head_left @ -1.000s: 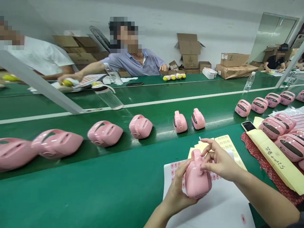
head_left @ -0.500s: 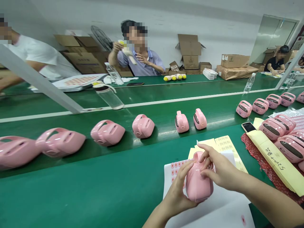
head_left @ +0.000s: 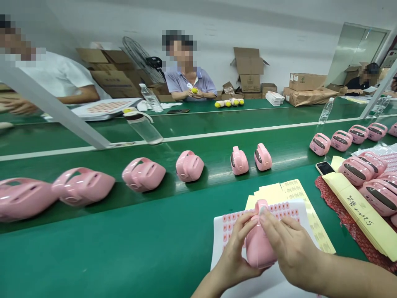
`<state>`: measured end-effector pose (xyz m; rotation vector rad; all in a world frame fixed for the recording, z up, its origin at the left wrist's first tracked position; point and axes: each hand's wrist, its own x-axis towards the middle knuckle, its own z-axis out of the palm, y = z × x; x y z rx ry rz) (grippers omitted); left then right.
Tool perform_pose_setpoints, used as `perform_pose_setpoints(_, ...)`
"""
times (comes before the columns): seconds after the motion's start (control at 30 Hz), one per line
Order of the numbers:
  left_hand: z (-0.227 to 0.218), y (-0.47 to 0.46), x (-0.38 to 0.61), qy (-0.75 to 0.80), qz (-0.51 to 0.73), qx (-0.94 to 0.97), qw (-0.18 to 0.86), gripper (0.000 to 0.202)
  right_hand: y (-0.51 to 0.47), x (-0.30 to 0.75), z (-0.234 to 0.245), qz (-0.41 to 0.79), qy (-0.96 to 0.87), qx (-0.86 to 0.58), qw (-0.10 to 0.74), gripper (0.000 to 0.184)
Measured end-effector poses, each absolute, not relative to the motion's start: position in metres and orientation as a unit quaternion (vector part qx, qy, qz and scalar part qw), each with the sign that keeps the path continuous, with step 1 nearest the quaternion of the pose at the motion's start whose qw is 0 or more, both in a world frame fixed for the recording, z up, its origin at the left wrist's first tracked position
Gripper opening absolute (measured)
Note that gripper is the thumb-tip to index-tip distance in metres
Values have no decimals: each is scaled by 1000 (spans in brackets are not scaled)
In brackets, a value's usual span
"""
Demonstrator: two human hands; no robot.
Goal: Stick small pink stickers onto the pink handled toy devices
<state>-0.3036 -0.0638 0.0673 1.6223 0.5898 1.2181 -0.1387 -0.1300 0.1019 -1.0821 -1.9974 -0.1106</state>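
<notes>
The left hand (head_left: 235, 250) is holding a pink case (head_left: 259, 250) between its thumb and fingers. The right hand (head_left: 296, 250) is resting its fingers against the case near the handle (head_left: 261, 203); whether they are gripping cannot be determined. The case is hanging over a sticker sheet (head_left: 229, 223) on the worktop (head_left: 108, 248). Beyond, further pink cases (head_left: 144, 176) are standing.

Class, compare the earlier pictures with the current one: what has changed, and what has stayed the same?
The right hand has turned over, its raised fingers coming down against the pink case beside its handle. Opposite, the co-worker in lilac has stopped reaching sideways and holds a yellow item low in front. The left hand still grips the case; the phone stays put.
</notes>
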Motion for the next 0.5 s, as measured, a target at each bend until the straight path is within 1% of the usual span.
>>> perform_pose_setpoints(0.1, 71, -64, -304, 204, 488, 754, 390, 85, -121, -133, 104, -11, -769, -486, 416, 67)
perform_pose_setpoints(0.17, 73, -64, -303, 184, 486, 785, 339, 87, -106, -124, 101, 50, -736, -529, 420, 66)
perform_pose_setpoints(0.2, 74, -65, -303, 178, 487, 789, 330, 87, -97, -118, 98, 93, -719, -545, 421, 65)
perform_pose_setpoints(0.27, 75, -67, -302, 173, 491, 779, 350, 84, -80, -111, 91, 209, -692, -553, 414, 66)
perform_pose_setpoints(0.37, 75, -71, -299, 157, 504, 727, 439, 78, -66, -107, 78, 387, -663, -519, 376, 67)
perform_pose_setpoints(0.43, 74, -71, -299, 141, 515, 688, 492, 76, -65, -108, 72, 427, -650, -510, 368, 65)
perform_pose_setpoints(0.5, 73, -67, -300, 118, 511, 687, 502, 79, -68, -109, 70, 432, -634, -517, 379, 66)
